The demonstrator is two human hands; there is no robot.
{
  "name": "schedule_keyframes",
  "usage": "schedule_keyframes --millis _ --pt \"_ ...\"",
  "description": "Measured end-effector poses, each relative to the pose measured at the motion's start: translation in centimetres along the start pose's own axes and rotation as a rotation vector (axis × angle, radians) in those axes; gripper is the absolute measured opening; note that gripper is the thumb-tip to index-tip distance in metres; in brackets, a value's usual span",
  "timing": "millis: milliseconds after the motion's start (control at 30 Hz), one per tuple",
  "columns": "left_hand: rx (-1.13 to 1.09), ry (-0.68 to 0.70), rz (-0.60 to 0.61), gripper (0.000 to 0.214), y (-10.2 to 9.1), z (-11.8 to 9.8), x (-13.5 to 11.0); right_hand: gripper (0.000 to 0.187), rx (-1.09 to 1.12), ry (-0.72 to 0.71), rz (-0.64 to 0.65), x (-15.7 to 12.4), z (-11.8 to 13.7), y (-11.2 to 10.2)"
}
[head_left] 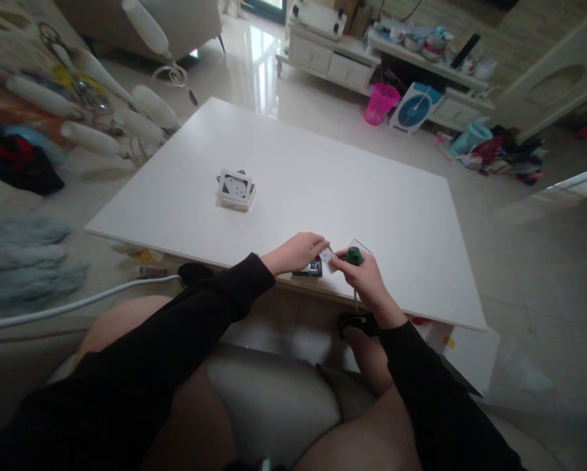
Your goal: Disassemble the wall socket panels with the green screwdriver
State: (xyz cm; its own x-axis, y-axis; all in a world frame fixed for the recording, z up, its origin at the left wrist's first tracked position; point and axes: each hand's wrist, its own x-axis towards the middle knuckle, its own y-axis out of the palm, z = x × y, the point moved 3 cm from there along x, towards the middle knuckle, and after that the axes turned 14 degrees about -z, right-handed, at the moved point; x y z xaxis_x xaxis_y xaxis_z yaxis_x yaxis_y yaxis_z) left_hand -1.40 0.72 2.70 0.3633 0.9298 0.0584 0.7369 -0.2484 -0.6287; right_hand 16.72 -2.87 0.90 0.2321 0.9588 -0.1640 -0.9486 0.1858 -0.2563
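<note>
My left hand (297, 252) and my right hand (366, 280) meet at the near edge of the white table (352, 190). Between their fingertips they pinch a small white part (327, 258). My right hand is also closed round a green-handled screwdriver (354, 256), whose thin shaft points down past my wrist. Under my left hand a small black piece (311, 268) with a printed label lies on the table edge. A clear plastic bit shows just behind the screwdriver handle. A white wall socket (235, 188) sits on the table's left middle, apart from both hands.
A white cable (78, 304) runs along the floor at left. A fallen chandelier with white arms (107, 104) and clothes lie far left. A pink basket (380, 103), a blue fan (414, 108) and a low white cabinet (352, 62) stand beyond the table.
</note>
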Motion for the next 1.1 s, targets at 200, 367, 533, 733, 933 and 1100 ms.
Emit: schedule_keyframes --millis 200,367,533,733,933,1100 --pt "0.339 -0.006 -0.003 0.034 -0.7 2.1 -0.8 0.018 -0.461 -0.209 -0.159 3.1 -2.1 -2.4" --pt "0.547 0.017 0.107 0.049 0.8 3.5 -2.1 0.012 -0.795 -0.257 -0.162 4.5 -4.7 -2.9" --pt "0.609 0.048 0.074 0.054 2.0 3.5 -2.4 0.014 -0.870 -0.241 -0.134 5.1 -6.5 -2.2" --pt "0.612 0.036 0.059 0.054 2.1 3.4 -2.4 0.017 -0.837 -0.209 -0.106 5.2 -6.9 -2.1" --pt "0.601 0.039 0.062 0.051 2.2 3.5 -2.3 0.023 -0.359 -0.177 -0.249 5.1 -3.1 -2.3" --pt "0.606 0.045 0.061 0.047 2.4 3.2 -2.2 0.039 0.158 -0.239 -0.296 4.6 0.2 -3.2"
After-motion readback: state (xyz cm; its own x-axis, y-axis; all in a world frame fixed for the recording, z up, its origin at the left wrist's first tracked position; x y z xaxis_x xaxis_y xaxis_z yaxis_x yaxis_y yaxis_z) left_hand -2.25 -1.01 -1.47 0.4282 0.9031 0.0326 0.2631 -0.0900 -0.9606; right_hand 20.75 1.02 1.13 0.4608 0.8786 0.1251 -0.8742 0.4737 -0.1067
